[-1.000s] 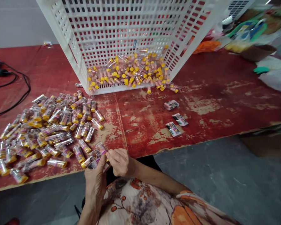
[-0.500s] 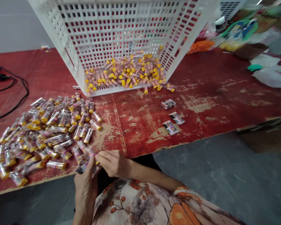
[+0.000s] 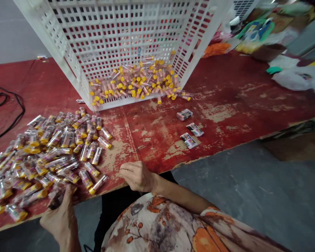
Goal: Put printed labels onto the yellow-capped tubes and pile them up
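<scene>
My left hand is at the near edge of the pile of small clear tubes with yellow caps, its fingers closed round dark printed labels. A tube lies at the pile's right side, between my hands. Over the table's front edge, my right hand has its fingers curled together, and what they hold, if anything, is hidden. Further right on the table lie a small label stack and two flatter label pieces.
A white plastic crate lies on its side on the worn red table, with many yellow-capped tubes in its mouth. Black cables are at the left. Plastic bags and a green basket stand at the back right.
My hands have parted: the left moved left to the pile's near edge with the labels, the right slightly right. A tube now lies between them. The camera view has shifted a little.
</scene>
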A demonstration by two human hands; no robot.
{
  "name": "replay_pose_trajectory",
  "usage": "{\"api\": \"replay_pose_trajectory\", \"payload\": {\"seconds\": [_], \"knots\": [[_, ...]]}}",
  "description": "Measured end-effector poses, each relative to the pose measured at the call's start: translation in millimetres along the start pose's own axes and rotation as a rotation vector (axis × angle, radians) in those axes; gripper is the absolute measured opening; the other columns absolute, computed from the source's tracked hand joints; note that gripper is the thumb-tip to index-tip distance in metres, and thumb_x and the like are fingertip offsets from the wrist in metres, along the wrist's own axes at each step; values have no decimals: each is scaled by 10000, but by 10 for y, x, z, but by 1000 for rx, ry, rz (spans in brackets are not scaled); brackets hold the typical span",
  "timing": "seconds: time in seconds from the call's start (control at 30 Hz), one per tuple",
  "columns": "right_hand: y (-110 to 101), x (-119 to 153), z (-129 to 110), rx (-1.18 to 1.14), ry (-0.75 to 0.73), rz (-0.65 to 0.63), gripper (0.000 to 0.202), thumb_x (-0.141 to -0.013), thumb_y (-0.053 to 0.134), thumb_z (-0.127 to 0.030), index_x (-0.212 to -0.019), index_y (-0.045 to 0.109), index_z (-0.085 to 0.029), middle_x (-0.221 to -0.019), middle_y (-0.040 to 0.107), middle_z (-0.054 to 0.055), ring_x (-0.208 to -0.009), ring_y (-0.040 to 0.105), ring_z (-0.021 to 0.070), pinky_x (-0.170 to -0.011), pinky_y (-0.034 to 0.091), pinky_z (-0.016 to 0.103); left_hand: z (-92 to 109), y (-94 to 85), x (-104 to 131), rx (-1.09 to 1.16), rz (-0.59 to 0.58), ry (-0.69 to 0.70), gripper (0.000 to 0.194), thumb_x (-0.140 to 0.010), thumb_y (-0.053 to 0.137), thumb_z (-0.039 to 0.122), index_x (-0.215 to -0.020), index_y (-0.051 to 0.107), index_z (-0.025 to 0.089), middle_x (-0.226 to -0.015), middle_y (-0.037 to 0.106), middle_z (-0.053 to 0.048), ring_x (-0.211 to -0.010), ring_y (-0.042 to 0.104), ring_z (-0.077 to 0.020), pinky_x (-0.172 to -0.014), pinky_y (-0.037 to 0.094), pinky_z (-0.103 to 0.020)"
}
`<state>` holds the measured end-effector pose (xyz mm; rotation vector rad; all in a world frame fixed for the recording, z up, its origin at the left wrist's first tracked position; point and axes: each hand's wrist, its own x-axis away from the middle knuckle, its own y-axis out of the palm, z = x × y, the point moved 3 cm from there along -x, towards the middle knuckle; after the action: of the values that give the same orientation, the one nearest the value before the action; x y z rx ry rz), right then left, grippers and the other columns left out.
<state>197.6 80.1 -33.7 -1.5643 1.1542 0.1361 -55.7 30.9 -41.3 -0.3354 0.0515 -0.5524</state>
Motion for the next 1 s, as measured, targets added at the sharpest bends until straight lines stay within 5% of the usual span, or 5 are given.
{"api": "replay_pose_trajectory", "payload": {"seconds": [0.33,0.5,0.63,0.8,1.0], "knots": [[0,-339,671,165,-20,-75,158,-851,476,-138,-757,598,-172,-781,630,45,-704,568,117,-626,448,220,-68,-78,-45,-181,64,106,310,-608,756,401,-688,689,110,-600,604,-23,-557,559,-158,-523,513,-280],[-57,-937,1581,232,91,-9,230,-876,417,-175,-767,618,-161,-795,612,66,-768,557,157,-705,441,273,-171,-170,-19,-7,167,-96,372,-608,767,394,-832,692,106,-713,652,-47,-616,597,-169,-584,536,-299],[-161,-1437,2416,466,492,42,276,-864,365,-122,-1009,596,-87,-1034,565,172,-983,502,257,-782,407,368,-94,-251,-31,371,269,-272,317,-576,811,284,-792,644,123,-708,625,-4,-570,569,-113,-531,532,-229],[-187,-1734,2869,511,666,-33,284,-846,445,-106,-1092,568,-35,-1172,505,234,-1059,461,280,-840,374,402,121,-186,3,596,39,-502,277,-587,793,189,-824,656,154,-809,668,-2,-677,616,-105,-569,543,-172],[-393,-1530,2580,249,734,99,301,-858,451,-85,-1115,565,24,-1260,482,259,-1168,440,278,-934,346,404,390,350,383,656,-445,-644,230,-618,761,223,-794,671,105,-682,657,-49,-578,624,-133,-496,535,-208]]}}
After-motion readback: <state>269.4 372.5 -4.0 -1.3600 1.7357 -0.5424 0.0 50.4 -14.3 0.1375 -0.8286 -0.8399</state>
